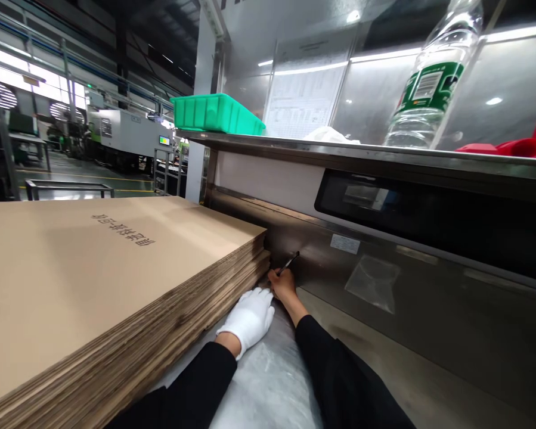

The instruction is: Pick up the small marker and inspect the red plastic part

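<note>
The pen (289,263) sits in our bare right hand (283,285), fingers pinched around its lower end, its top pointing up and right against the steel wall behind the bench. We hold it low at the far corner of the cardboard stack (115,286), right where the sheet edges end; our gloved left hand (250,319) lies beside it, fingers flat and spread against the side of the stack, gripping nothing. As far as we can judge, we are marking or counting at the stack's edge, and the work is under way, not finished: no mark shows on the cardboard, and the stack stands full and squared. The pen tip is hidden behind our fingers, so we cannot tell whether it touches cardboard, a slip beneath, or the bench. The printing on the top sheet is upside down and unreadable. Above, a shelf (384,156) carries a green bin (216,113), a bottle (431,77) and something red, cut off at the right.
</note>
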`<state>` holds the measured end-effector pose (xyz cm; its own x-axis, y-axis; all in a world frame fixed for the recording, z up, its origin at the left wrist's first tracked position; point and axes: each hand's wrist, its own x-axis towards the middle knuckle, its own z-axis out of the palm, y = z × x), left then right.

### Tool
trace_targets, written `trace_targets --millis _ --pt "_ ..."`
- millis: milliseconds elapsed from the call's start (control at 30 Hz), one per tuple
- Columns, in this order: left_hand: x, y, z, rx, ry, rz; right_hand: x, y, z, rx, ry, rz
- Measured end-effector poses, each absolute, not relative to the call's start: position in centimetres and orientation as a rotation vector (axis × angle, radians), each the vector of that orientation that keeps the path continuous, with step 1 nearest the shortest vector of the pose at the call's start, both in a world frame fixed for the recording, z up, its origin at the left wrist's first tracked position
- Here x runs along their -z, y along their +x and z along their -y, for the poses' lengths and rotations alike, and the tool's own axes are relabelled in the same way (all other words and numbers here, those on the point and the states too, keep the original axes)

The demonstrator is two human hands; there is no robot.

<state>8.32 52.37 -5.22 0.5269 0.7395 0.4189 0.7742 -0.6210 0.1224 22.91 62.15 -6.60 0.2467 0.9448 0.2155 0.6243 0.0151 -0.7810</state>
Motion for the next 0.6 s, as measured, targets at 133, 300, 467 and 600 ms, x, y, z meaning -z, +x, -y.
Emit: trace_targets --millis 133,300,467,600 --pt "5.33 8.3 -52.36 0.68 -2.674 1.335 6.46 22.87 -62.04 -0.496 -1.717 1.469" --pt "5.23 8.33 -52.31 0.692 -2.674 1.322 6.41 22.98 -62.0 -0.495 -1.737 1.477" --pt "5.13 8.36 -52.38 0.709 -2.678 1.309 6.8 22.94 -62.11 -0.449 -1.738 1.497" --pt "5.35 8.36 -52.36 0.718 -2.674 1.323 6.72 22.96 -62.14 -0.369 -1.716 1.543"
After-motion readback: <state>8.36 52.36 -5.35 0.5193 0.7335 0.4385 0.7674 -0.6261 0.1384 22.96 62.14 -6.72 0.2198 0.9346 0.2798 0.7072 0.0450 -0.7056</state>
